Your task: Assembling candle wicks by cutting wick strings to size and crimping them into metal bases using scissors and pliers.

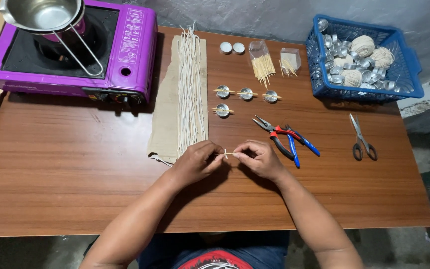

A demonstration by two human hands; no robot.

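Four filled cups (246, 93) beyond hands (227, 159)

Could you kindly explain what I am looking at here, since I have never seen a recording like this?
This is one picture from a camera worn on a person's head, looking down at their own bare hands over a wooden table. The left hand and right hand together pinch a short white wick between thin sticks. Nearby lie pliers, scissors, a row of long white wicks on cloth, and small metal cups with sticks across them. At the back stand a purple stove with a steel pot and a blue basket of cups and string balls.
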